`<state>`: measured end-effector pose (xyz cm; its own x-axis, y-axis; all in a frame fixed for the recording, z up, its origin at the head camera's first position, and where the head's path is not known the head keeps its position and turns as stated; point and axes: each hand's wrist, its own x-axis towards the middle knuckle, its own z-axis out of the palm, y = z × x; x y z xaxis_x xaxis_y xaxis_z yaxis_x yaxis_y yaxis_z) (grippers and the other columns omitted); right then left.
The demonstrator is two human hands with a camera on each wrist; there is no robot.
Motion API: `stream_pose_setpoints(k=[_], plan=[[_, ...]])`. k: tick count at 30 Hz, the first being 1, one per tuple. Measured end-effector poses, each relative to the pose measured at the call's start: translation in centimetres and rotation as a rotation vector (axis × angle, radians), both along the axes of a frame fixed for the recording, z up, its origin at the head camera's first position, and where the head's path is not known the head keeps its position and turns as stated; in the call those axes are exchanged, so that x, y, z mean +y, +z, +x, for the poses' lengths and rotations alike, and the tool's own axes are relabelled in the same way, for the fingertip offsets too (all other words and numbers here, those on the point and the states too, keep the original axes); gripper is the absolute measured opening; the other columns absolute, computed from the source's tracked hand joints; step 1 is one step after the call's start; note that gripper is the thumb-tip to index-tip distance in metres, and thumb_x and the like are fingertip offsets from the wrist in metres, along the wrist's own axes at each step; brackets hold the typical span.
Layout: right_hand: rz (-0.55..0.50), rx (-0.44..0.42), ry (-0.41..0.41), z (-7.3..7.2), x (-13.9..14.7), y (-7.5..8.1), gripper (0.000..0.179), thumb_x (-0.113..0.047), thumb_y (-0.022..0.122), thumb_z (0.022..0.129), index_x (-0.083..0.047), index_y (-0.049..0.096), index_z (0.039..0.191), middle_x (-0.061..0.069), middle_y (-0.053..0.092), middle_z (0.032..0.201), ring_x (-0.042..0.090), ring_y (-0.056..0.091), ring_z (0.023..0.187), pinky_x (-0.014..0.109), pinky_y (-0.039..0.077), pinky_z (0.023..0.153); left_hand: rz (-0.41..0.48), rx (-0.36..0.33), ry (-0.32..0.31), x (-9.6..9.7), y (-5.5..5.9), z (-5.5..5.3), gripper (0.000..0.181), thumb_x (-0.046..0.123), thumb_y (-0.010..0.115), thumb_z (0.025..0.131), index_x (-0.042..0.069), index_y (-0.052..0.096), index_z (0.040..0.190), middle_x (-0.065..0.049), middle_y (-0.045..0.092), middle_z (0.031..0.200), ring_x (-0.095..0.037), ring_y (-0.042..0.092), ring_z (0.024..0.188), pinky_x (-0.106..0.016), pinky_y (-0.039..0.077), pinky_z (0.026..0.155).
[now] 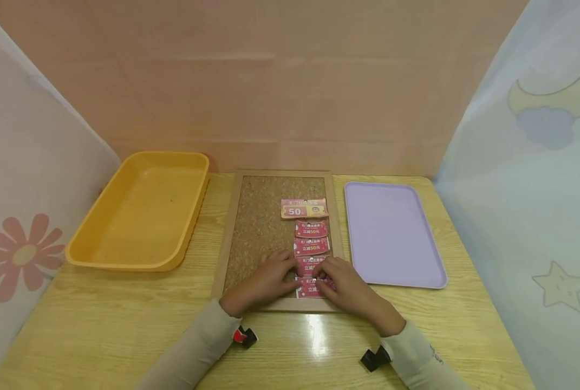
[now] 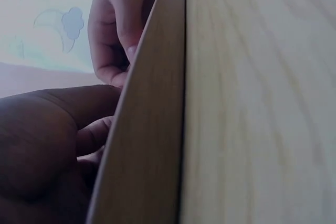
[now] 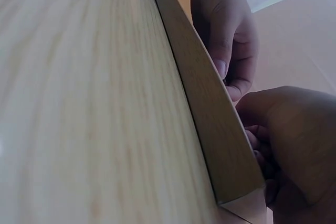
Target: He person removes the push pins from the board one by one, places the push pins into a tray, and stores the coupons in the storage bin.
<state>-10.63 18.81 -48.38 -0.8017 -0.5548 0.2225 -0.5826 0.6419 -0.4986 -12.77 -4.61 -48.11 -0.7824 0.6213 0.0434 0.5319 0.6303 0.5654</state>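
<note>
You wear pale beige sleeves (image 1: 197, 346); just beside the cuffs (image 1: 401, 336) sit small black blocks (image 1: 369, 361), the left bearing a red patch (image 1: 239, 335); near the right cuff, a dark marking (image 1: 436, 355).

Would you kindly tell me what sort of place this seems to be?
Probably a small screened-off tabletop work booth: patterned side sheets and a plain back sheet screen three sides of the table, where a corkboard lies in front of the person.

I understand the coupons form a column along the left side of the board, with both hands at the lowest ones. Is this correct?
Wrong side: the head view shows the column of coupons along the right side of the board, with the left hand and right hand at the lowest.
</note>
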Motion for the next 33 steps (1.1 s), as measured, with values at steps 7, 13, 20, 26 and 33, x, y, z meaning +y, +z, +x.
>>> stream_pose_setpoints(k=[7,13,20,26,33], plan=[[0.006,0.009,-0.014,0.09,0.12,-0.21,0.013,-0.015,0.068,0.087,-0.017,0.062,0.099,-0.012,0.057,0.091,0.007,0.052,0.088,0.034,0.043,0.080,0.042,-0.020,-0.032,-0.15,-0.37,-0.64,0.012,0.034,0.068,0.092,0.025,0.064,0.098,0.013,0.055,0.100,-0.009,0.050,0.100,-0.043,0.029,0.100],[0.013,0.020,-0.022,0.00,0.27,-0.25,0.014,-0.015,0.068,0.087,-0.018,0.062,0.098,-0.013,0.056,0.090,0.006,0.052,0.087,0.033,0.043,0.079,0.071,-0.040,-0.019,0.03,-0.46,-0.72,0.009,0.032,0.068,0.092,0.026,0.063,0.096,0.014,0.054,0.098,-0.009,0.049,0.100,-0.042,0.030,0.097],[-0.002,0.019,-0.017,-0.05,0.34,-0.33,0.013,-0.015,0.068,0.087,-0.019,0.062,0.098,-0.013,0.056,0.090,0.006,0.052,0.087,0.034,0.043,0.079,0.053,-0.032,0.000,0.15,-0.56,-0.74,0.008,0.033,0.068,0.092,0.028,0.061,0.092,0.015,0.053,0.096,-0.009,0.047,0.098,-0.042,0.030,0.098],[-0.011,0.016,-0.014,0.00,0.20,-0.44,0.013,-0.016,0.068,0.089,-0.020,0.061,0.099,-0.014,0.056,0.091,0.006,0.051,0.087,0.035,0.043,0.079,0.071,-0.020,-0.009,-0.01,-0.30,-0.70,0.007,0.030,0.068,0.092,0.027,0.062,0.090,0.015,0.055,0.093,-0.009,0.049,0.093,-0.043,0.033,0.096],[-0.007,0.011,-0.016,-0.01,0.07,-0.24,0.013,-0.016,0.068,0.088,-0.019,0.062,0.100,-0.014,0.055,0.091,0.006,0.050,0.088,0.035,0.042,0.081,0.091,-0.050,-0.035,-0.04,0.34,-0.68,0.009,0.030,0.067,0.093,0.027,0.060,0.087,0.015,0.055,0.082,-0.005,0.051,0.075,-0.030,0.040,0.077]])
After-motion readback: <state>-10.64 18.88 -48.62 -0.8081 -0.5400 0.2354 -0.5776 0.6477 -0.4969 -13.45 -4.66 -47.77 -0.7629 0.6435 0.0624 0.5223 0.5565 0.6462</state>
